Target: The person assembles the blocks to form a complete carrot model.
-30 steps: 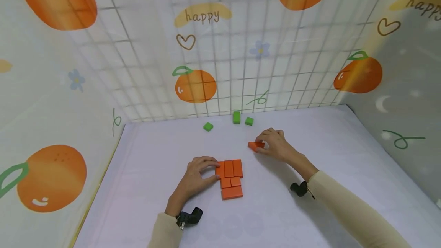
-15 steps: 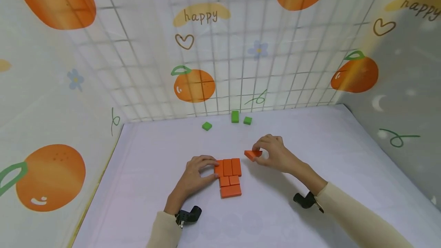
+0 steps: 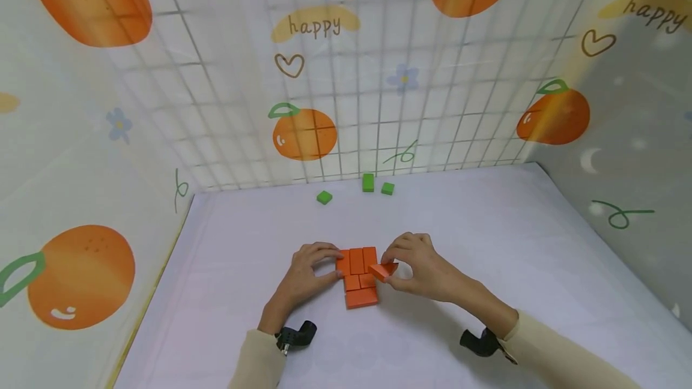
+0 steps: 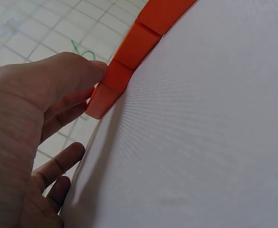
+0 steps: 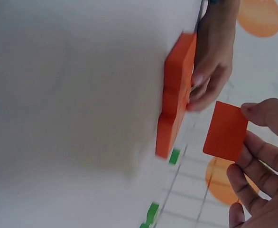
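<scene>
In the head view, several orange blocks (image 3: pixel 357 262) lie flat and close together: three upright ones in the far row, two small ones below them, and a wide one (image 3: pixel 361 299) nearest the person. My left hand (image 3: pixel 309 272) pinches the leftmost upright block (image 3: pixel 342 264) by its far and near ends, thumb at the near end. My right hand (image 3: pixel 424 272) pinches an orange triangular block (image 3: pixel 381 271) between thumb and fingers, over the right side of the group. The right wrist view shows this triangular block's flat rectangular face (image 5: pixel 226 131), apart from the group.
Several green blocks lie near the back edge: a diamond-turned one (image 3: pixel 324 197), a taller one (image 3: pixel 368 183) and a small one (image 3: pixel 387 188). Printed fabric walls (image 3: pixel 308 95) rise behind and beside the white tabletop (image 3: pixel 243 221).
My right hand has carried the orange triangular block towards the person and left, from beyond the group to over its right side. The left hand has stayed at the leftmost block.
</scene>
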Demonstrator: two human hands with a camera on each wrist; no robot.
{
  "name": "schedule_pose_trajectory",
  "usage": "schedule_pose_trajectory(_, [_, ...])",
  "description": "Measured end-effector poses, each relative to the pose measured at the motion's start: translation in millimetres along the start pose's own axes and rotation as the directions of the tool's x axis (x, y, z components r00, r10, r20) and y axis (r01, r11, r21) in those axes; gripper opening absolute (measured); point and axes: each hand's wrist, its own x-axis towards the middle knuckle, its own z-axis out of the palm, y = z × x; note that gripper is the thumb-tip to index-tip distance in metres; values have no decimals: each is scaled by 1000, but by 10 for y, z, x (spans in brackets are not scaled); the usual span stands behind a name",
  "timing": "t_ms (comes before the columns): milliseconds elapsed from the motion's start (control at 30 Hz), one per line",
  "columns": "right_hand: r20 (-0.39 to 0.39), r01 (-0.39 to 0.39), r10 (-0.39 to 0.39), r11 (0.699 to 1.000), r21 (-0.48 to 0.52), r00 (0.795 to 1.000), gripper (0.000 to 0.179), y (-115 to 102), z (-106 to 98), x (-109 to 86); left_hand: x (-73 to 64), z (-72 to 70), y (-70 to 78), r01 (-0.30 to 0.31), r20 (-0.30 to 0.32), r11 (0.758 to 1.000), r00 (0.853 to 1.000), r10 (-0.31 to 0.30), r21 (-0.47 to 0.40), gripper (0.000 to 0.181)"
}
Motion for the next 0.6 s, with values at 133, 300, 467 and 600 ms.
schedule_pose_trajectory(133, [23,24,-24,1000,6,999,22,-144,55,-35,-2,3,1,-5,-8,1000,1000,5,0,35])
schedule_pose_trajectory(300, [46,47,-47,999,3,998,23,-272,140,-65,-6,16,-4,-23,-24,1000,999,23,-13,35])
schedule_pose_trajectory(467, [71,69,-69,998,-3,995,22,-342,232,-102,-22,33,-14,-40,-32,999,999,39,-26,34])
schedule_pose_trajectory(600, [72,90,-90,996,6,993,20,-380,306,-99,-16,18,-23,-51,-42,999,998,50,-15,35])
